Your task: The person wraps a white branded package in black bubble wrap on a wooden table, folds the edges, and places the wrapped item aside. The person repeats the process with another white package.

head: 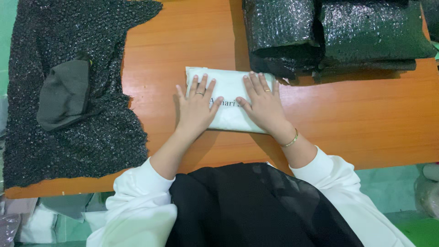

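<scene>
Two hands lie flat, fingers spread, on a white flat packet [231, 103] at the middle of the orange-brown table [366, 123] in the head view. Left hand [197, 106] presses its left half; right hand [263, 106] presses its right half; neither grips anything. Black bubble-wrap sheet [68, 137] covers the table's left end, with a dark folded cloth [64, 96] on it. Black bubble-wrapped bundles [334, 32] sit just beyond the packet, far right.
</scene>
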